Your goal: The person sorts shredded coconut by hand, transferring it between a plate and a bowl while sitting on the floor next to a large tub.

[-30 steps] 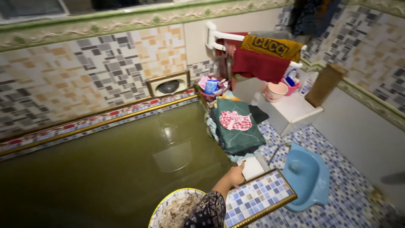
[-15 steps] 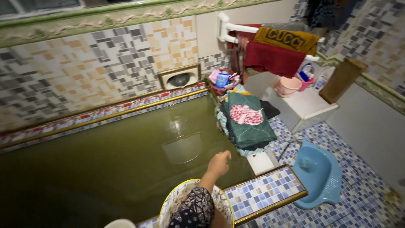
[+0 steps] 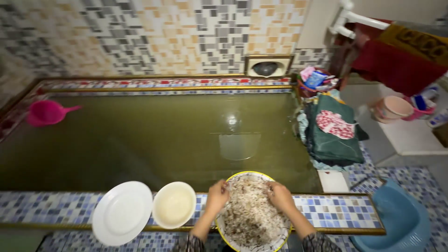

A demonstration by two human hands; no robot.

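Holding the big round tray (image 3: pixel 252 212) by its far rim with both hands, I've got my left hand (image 3: pixel 218 194) curled over one side and my right hand (image 3: pixel 280 196) curled over the other, fingers closed on the yellow edge. The tray rests on the tiled ledge (image 3: pixel 326 210) right under my hands, heaped with pale grains flecked with dark bits. Just beside my left hand sits a small cream bowl (image 3: pixel 174 205), and beyond it a white plate (image 3: pixel 122 213), its near edge hanging off the ledge. Ahead of my hands lies the tank of greenish water (image 3: pixel 154 135). Far off to my left, a pink dipper (image 3: pixel 46 113) sits at the tank's corner. Beyond my right hand, folded clothes (image 3: pixel 329 135) are piled by the tank's end.
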